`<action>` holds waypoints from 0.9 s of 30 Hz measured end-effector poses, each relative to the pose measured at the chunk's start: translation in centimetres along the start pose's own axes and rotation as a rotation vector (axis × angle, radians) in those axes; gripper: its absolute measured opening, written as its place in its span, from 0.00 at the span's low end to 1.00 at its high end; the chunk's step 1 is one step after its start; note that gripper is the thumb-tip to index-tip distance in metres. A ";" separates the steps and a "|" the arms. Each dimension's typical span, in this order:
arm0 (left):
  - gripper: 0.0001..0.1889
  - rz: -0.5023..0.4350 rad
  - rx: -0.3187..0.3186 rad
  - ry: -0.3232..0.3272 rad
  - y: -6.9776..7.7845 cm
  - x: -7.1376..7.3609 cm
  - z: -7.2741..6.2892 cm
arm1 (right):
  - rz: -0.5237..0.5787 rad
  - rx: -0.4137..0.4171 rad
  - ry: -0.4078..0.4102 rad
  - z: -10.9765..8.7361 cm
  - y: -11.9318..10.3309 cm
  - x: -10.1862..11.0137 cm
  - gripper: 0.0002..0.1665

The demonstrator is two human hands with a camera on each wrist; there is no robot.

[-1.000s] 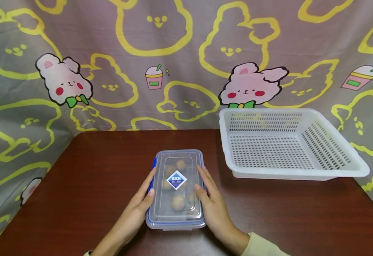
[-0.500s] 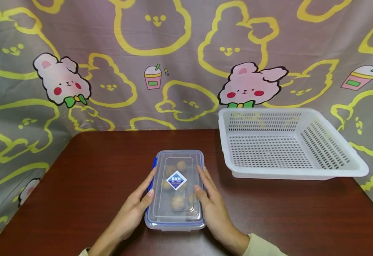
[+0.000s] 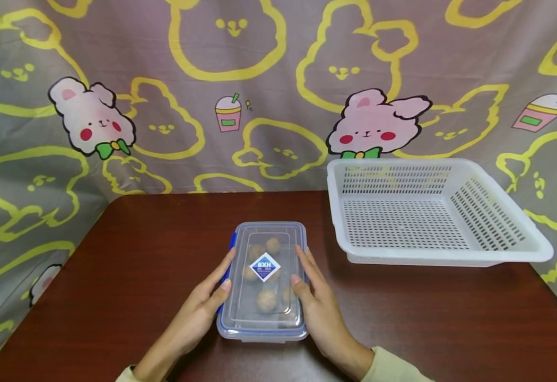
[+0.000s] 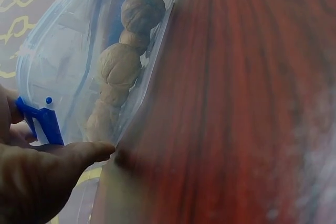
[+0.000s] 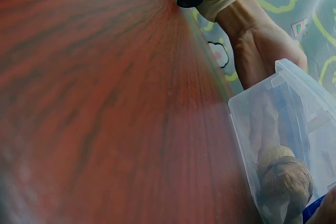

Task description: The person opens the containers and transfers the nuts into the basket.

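A clear plastic food container with a blue-edged lid and a diamond BXH label rests flat on the table. Several round tan walnuts show through it. My left hand lies along its left side, fingers straight near a blue clip and thumb by the lid's edge. Along the opposite side rests my right hand, fingers extended and thumb on the lid's rim. In the left wrist view, walnuts touch one another in a row. The far sides of the fingers are partly hidden.
A white perforated plastic basket stands at the back right of the dark red wooden table. Behind the table hangs a grey curtain printed with cartoon rabbits.
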State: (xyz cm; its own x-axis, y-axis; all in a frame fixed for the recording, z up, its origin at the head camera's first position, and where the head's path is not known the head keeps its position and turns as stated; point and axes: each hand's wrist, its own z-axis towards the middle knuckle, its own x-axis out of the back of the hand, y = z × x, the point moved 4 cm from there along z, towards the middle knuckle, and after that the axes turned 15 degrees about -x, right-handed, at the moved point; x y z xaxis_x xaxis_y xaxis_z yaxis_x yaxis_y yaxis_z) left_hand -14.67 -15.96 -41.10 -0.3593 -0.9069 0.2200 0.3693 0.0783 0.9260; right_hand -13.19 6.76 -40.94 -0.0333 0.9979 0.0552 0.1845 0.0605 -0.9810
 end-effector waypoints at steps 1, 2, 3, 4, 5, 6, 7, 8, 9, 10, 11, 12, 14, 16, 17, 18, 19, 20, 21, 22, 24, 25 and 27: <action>0.30 0.007 0.000 0.001 -0.1 0.0 0.0 | -0.001 -0.001 0.000 0.0 0.0 0.0 0.34; 0.30 0.012 -0.003 0.001 -0.1 0.0 0.1 | 0.000 -0.002 -0.002 0.1 0.0 0.0 0.34; 0.30 0.014 -0.004 0.002 -0.2 0.1 0.1 | -0.001 -0.002 -0.002 0.1 0.0 0.0 0.34; 0.30 0.020 -0.006 0.004 -0.2 0.1 0.1 | 0.000 -0.001 -0.003 0.2 0.0 0.0 0.34; 0.30 0.024 -0.007 0.006 -0.2 0.1 0.1 | 0.001 0.001 -0.005 0.2 0.0 0.0 0.34; 0.29 0.030 -0.006 0.013 -0.3 0.2 0.1 | 0.001 0.002 -0.005 0.3 0.0 0.0 0.34; 0.29 0.034 -0.012 0.023 -0.3 0.3 0.1 | 0.001 0.005 -0.003 0.3 0.0 0.0 0.34; 0.28 0.036 -0.014 0.030 -0.4 0.3 0.0 | -0.003 0.006 -0.002 0.4 0.0 0.0 0.34; 0.28 0.043 -0.014 0.033 -0.4 0.4 -0.1 | -0.006 0.000 0.001 0.4 0.0 0.1 0.33; 0.28 0.046 -0.011 0.037 -0.4 0.4 -0.2 | -0.008 -0.003 0.003 0.4 0.1 0.1 0.33; 0.27 0.051 -0.006 0.044 -0.4 0.5 -0.2 | -0.014 -0.002 0.005 0.4 0.1 0.1 0.33; 0.27 0.056 -0.003 0.049 -0.3 0.5 -0.3 | -0.016 -0.006 0.005 0.4 0.1 0.1 0.33; 0.27 0.052 0.010 0.043 -0.2 0.5 -0.3 | -0.020 -0.013 0.002 0.5 0.1 0.1 0.34; 0.27 0.058 0.018 0.046 0.0 0.6 -0.1 | -0.022 0.002 0.002 0.5 0.0 0.1 0.34; 0.27 0.061 0.021 0.047 0.0 0.6 0.0 | -0.022 0.007 0.002 0.6 -0.1 0.1 0.34; 0.27 0.062 0.025 0.045 0.0 0.6 0.0 | -0.019 0.003 0.004 0.6 -0.1 0.1 0.34; 0.27 0.062 0.029 0.043 -0.1 0.6 0.0 | -0.023 0.003 0.008 0.6 -0.1 0.1 0.34; 0.27 0.062 0.034 0.043 -0.1 0.7 0.1 | -0.028 0.001 0.015 0.6 -0.1 0.2 0.34; 0.27 0.063 0.039 0.045 -0.2 0.7 0.1 | -0.035 0.003 0.020 0.6 -0.1 0.2 0.34; 0.27 0.060 0.043 0.045 -0.3 0.7 0.0 | -0.038 -0.001 0.022 0.7 -0.1 0.2 0.34; 0.27 0.056 0.047 0.047 -0.4 0.7 0.0 | -0.039 -0.007 0.027 0.7 0.0 0.2 0.34; 0.27 0.051 0.045 0.045 -0.5 0.7 -0.1 | -0.037 -0.005 0.026 0.7 0.0 0.2 0.34; 0.27 0.055 0.042 0.046 -0.5 0.7 -0.1 | -0.028 0.004 0.025 0.5 0.0 0.2 0.34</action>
State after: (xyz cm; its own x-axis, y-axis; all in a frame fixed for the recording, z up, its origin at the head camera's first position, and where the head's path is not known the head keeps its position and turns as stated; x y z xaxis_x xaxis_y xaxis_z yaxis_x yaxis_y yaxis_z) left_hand -14.96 -16.68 -41.44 -0.2993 -0.9187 0.2577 0.3508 0.1452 0.9251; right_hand -13.72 6.95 -41.04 -0.0136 0.9961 0.0873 0.1798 0.0883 -0.9797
